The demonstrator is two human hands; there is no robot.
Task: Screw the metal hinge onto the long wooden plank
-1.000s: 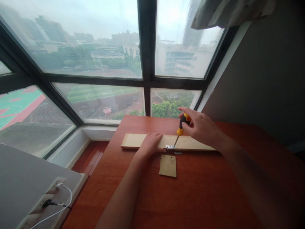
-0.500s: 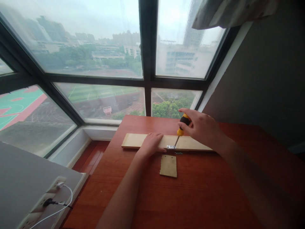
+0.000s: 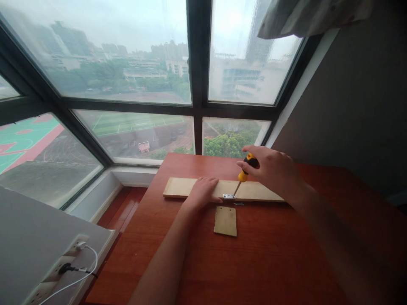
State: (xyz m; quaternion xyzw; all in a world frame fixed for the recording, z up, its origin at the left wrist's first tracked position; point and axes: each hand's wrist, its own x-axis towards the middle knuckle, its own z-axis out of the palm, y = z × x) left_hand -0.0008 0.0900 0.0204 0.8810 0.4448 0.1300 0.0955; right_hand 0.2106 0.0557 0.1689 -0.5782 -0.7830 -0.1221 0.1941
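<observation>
A long pale wooden board [image 3: 178, 187] lies flat across the table. My left hand [image 3: 204, 191] spans it, fingers over the top and thumb by the near edge, holding it down. Close to that thumb, a small metal hinge [image 3: 229, 196] sits at the board's near edge. My right hand [image 3: 270, 169] is closed around the yellow and black handle of a screwdriver [image 3: 243, 176]. Its shaft slants down, with the tip at the hinge's right end. Just in front of the board lie a few small screws [image 3: 239, 204]. A thin tan plate [image 3: 225, 221] with two holes rests nearer to me.
The reddish-brown table [image 3: 254, 262] stands against large windows with a dark frame [image 3: 197, 84]. At lower left, a low wall carries power sockets [image 3: 60, 269] with a white cable [image 3: 95, 258] and a black plug [image 3: 65, 268]. Grey cloth [image 3: 311, 19] hangs at upper right.
My right hand and the screwdriver handle have shifted slightly to the right, while the tip stays at the hinge. My left hand still holds the board in the same place.
</observation>
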